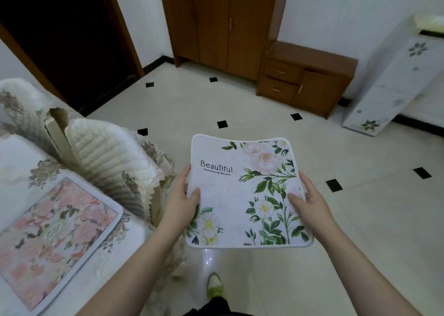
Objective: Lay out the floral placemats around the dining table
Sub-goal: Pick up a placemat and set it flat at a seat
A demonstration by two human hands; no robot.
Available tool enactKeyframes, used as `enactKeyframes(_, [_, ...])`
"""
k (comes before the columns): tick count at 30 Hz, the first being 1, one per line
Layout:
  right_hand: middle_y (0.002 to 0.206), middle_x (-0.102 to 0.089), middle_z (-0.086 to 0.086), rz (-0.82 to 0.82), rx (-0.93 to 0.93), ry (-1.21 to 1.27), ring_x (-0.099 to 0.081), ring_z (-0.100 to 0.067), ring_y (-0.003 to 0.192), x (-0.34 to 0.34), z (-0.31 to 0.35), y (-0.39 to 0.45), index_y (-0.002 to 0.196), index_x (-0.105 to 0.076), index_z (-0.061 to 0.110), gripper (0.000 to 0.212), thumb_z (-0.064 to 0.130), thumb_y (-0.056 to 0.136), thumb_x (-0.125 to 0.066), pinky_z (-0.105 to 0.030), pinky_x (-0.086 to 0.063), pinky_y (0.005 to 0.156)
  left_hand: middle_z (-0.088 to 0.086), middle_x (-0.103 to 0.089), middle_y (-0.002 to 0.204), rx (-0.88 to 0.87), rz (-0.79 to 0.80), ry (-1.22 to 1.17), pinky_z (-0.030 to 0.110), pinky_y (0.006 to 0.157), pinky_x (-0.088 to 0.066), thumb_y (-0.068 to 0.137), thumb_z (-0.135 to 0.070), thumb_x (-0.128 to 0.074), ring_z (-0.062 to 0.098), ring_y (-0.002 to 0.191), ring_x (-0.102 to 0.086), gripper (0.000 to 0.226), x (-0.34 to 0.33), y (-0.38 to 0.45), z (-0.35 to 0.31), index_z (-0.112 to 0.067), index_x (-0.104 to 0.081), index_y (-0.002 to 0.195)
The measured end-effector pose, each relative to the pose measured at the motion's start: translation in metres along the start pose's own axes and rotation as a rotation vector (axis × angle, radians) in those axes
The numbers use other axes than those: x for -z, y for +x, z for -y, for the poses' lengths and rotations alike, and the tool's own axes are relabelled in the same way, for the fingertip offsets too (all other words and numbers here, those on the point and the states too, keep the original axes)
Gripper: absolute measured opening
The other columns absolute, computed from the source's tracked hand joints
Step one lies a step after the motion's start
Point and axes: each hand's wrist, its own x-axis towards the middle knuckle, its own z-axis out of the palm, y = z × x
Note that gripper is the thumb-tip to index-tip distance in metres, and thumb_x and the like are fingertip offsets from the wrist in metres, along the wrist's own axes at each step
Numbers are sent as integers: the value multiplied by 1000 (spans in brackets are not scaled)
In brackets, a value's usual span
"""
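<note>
White floral placemat (247,195), printed "Beautiful", being held flat above the tiled floor (360,219), right of the dining table (14,161). Left hand (181,201) and right hand (306,200) gripping opposite edges, thumbs on top. Pink placemat (55,238) lying on the table's near corner.

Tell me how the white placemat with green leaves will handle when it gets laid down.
The white placemat is probably semi-stiff: held only at its sides by the left hand and right hand, it stays nearly flat, with slightly curled corners. It seems light. It should lie flat like the pink placemat.
</note>
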Motion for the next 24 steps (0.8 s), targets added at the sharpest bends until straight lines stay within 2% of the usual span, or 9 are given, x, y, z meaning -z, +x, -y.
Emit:
enactKeyframes(1, [128,-65,0,-6,-3,-7,-68,-21,108,-4,8,11,144,-36,44,64,11,95,-59,-51,-52,97,-12,-62,121,-16,2,5,-2,69,-39,94,-10,-57,-12,91,-59,67,4,15,-5,-32,-31,152])
enactKeyframes(3, [127,-66,3,-20,9,-19,-69,-20,106,-11,24,29,140,-38,50,63,12,95,-59,-50,-53,95,-12,-64,116,-26,9,13,7,72,-42,94,-13,-57,-4,94,-62,68,12,41,-14,-34,-30,152])
enactKeyframes(6, [120,-68,12,-33,46,-25,-71,-13,99,-20,48,53,128,-43,62,63,12,93,-59,-47,-58,88,-8,-68,115,-21,40,-3,15,77,-51,95,-13,-56,-7,92,-64,67,21,73,-23,-35,-28,152])
enactKeyframes(9, [124,-66,11,-37,50,-25,-70,-15,102,-24,66,74,140,-40,50,62,13,94,-59,-47,-58,87,-1,-70,117,-8,57,-38,36,89,-55,95,-11,-54,10,96,-69,67,26,102,-32,-34,-29,152])
enactKeyframes(11, [125,-66,9,-30,62,-32,-70,-17,103,-23,77,88,142,-39,47,61,13,94,-58,-48,-58,88,3,-69,120,-13,52,-58,37,91,-55,94,-8,-55,17,100,-69,67,25,120,-39,-32,-31,152])
enactKeyframes(14, [122,-67,9,-13,71,-21,-72,-17,98,-22,96,114,140,-39,49,61,13,94,-58,-48,-59,84,0,-70,118,-22,31,-79,23,79,-52,94,-10,-56,14,98,-70,68,25,142,-47,-34,-30,152])
enactKeyframes(16, [123,-67,10,9,73,-5,-72,-14,97,-23,104,133,140,-40,49,61,11,95,-57,-46,-60,82,-5,-74,108,-9,15,-110,32,81,-56,93,-16,-57,12,90,-72,67,24,157,-49,-45,-31,148])
enactKeyframes(19, [124,-68,7,48,75,45,-72,-16,98,-27,111,165,140,-39,47,60,9,96,-56,-47,-60,83,-7,-77,99,36,22,-196,49,80,-58,90,-20,-57,21,83,-75,62,25,185,-54,-61,-37,132])
enactKeyframes(24, [121,-69,5,126,82,99,-73,-18,97,-29,134,237,144,-38,41,61,7,96,-56,-48,-60,82,10,-77,95,87,20,-318,50,66,-60,97,-6,-56,38,79,-74,60,29,248,-74,-48,-43,138])
